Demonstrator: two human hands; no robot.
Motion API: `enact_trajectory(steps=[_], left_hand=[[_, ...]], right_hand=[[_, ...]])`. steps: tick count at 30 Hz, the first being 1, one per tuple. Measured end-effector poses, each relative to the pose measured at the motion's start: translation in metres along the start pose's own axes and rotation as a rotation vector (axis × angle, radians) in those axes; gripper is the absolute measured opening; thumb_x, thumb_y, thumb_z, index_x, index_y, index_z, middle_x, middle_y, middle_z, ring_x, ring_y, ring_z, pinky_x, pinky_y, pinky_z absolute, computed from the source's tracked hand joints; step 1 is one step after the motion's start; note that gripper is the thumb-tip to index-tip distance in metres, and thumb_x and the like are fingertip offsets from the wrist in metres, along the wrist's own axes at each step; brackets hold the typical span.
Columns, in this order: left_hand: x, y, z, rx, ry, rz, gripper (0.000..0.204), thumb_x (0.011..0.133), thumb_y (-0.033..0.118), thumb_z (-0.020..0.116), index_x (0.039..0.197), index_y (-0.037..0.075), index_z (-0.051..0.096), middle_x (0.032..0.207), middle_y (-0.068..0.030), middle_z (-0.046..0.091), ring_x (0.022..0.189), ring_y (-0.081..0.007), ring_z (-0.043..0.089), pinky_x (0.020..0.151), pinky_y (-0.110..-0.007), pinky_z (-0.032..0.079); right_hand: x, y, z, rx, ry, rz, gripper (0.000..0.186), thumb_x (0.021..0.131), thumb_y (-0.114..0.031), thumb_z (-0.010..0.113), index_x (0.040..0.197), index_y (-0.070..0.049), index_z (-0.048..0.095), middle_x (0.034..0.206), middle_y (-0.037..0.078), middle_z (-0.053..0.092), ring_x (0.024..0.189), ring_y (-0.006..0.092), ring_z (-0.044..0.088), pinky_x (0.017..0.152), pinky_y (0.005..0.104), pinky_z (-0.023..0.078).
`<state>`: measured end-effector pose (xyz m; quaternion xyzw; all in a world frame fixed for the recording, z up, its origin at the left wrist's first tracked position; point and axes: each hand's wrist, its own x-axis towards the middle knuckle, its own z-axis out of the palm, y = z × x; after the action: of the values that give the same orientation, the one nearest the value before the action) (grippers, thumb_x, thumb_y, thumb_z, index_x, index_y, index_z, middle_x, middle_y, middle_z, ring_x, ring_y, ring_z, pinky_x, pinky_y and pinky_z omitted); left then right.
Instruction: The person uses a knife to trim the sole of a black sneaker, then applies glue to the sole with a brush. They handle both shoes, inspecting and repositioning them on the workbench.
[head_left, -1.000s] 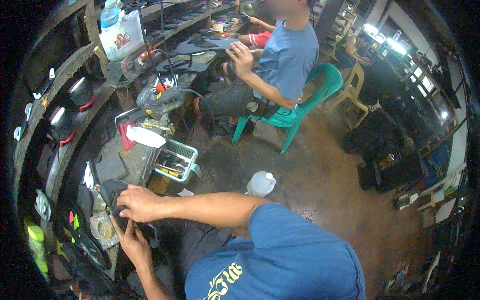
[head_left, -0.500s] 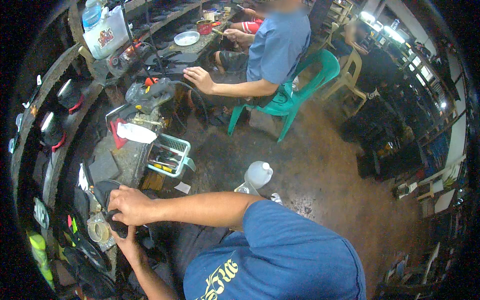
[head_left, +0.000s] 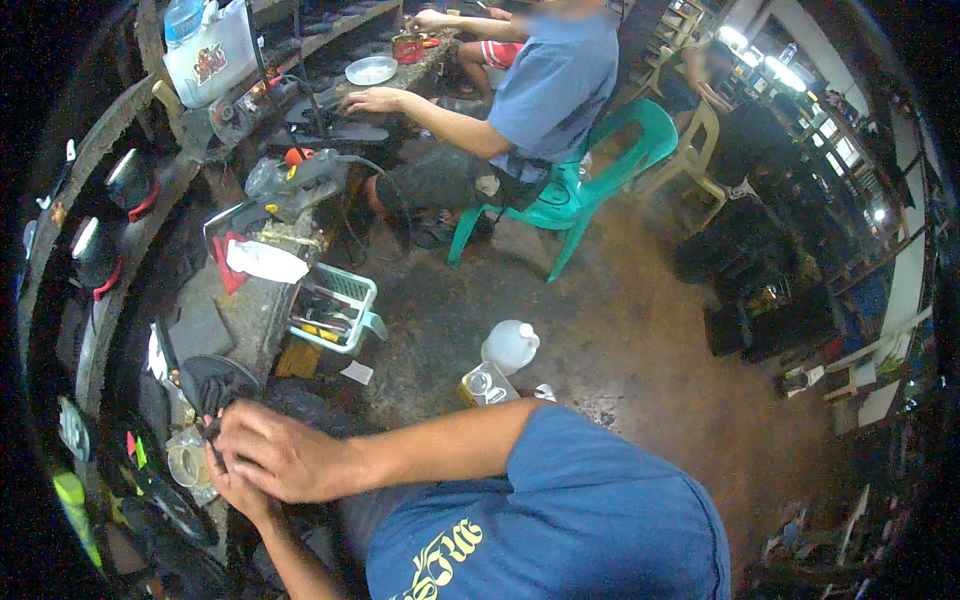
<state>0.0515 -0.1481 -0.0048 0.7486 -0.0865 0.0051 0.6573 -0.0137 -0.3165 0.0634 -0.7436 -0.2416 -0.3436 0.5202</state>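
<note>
My right hand (head_left: pixel 285 450) lies over my left hand (head_left: pixel 235 487) at the bench's near edge, with the fingers of both curled closed. A small black piece (head_left: pixel 210 428) pokes out past the fingertips of my left hand; most of it is hidden, and I cannot tell its kind. What my right fingers grip is covered by the hand itself. Just beyond the hands rests a black, rounded, flexible-looking piece (head_left: pixel 222 380) on the bench. A clear tub with yellowish contents (head_left: pixel 187 464) stands left of my left hand.
A pale green basket of tools (head_left: pixel 350 338) sits farther along the bench (head_left: pixel 235 300), near a white paper (head_left: pixel 268 262) and a power tool (head_left: pixel 300 180). A jug (head_left: pixel 510 346) stands on the floor. A co-worker (head_left: pixel 560 95) sits by a green chair (head_left: pixel 575 205).
My right hand has drawn back toward me and down over my left. The black piece beyond the hands shows more. The co-worker's hand has moved left and farther off.
</note>
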Motion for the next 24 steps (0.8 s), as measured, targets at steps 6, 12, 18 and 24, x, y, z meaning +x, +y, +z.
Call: enact_trajectory(steps=[6,12,18,24], left_hand=[[0.001,0.026,0.027,0.018,0.136,0.026,0.024,0.102,0.022,0.057,0.107,0.0,0.065,0.098,-0.0038,0.065,0.087,-0.0134,0.057,0.08,-0.029,0.046],[-0.001,0.051,0.042,0.008,0.186,-0.056,0.024,0.102,0.021,0.058,0.105,-0.001,0.066,0.097,-0.003,0.066,0.085,-0.0125,0.056,0.079,-0.028,0.045],[-0.001,0.044,0.044,0.074,0.201,0.074,0.028,0.102,0.019,0.058,0.117,-0.004,0.066,0.105,-0.0053,0.068,0.091,-0.0117,0.058,0.084,-0.027,0.046],[-0.002,0.034,0.041,-0.275,0.12,-0.069,0.034,0.102,0.017,0.057,0.127,-0.006,0.062,0.117,-0.0098,0.067,0.103,-0.0153,0.06,0.094,-0.03,0.046]], right_hand=[[-0.031,0.003,0.013,-0.161,-0.318,0.384,0.062,0.095,-0.012,0.053,0.144,0.016,0.028,0.148,0.036,0.033,0.142,0.0466,0.031,0.12,0.0477,0.026],[-0.023,0.022,0.016,-0.113,-0.437,0.466,0.049,0.091,-0.008,0.053,0.131,0.019,0.042,0.132,0.041,0.048,0.128,0.0482,0.049,0.109,0.0503,0.04],[-0.001,0.028,0.013,-0.329,-0.661,0.402,0.012,0.077,-0.003,0.061,0.077,0.008,0.066,0.083,0.029,0.067,0.082,0.0428,0.069,0.073,0.0489,0.056],[0.016,0.051,0.023,-0.519,-0.521,0.387,0.014,0.079,-0.01,0.063,0.076,0.002,0.069,0.079,0.025,0.069,0.076,0.0392,0.071,0.067,0.0495,0.057]])
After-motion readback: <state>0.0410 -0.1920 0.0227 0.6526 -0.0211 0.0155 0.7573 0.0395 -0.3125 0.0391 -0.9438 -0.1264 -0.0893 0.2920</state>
